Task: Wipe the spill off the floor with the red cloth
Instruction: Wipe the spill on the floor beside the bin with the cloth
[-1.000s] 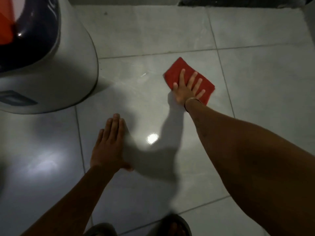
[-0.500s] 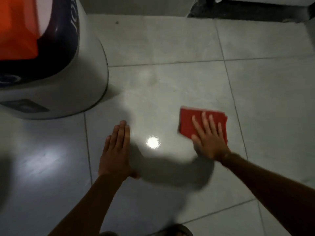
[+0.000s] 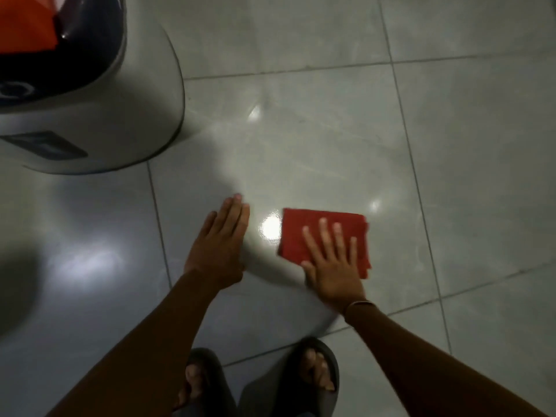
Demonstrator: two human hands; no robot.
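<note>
Head view — right hand [image 3: 332, 267], fingers spread, pressed flat on folded red cloth [image 3: 301, 233] lying on grey tiled floor [image 3: 301, 139]. Left hand [image 3: 218, 246] — flat on floor, fingers together, just beside cloth, not touching.

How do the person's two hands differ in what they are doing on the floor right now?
The right hand lies on the red cloth, while the left hand rests on bare floor with nothing under it. The right hand's fingers are spread; the left hand's are held together. The right wrist wears a thin band; the left shows none. Both are open, palm down, near the bright glare spot.
</note>
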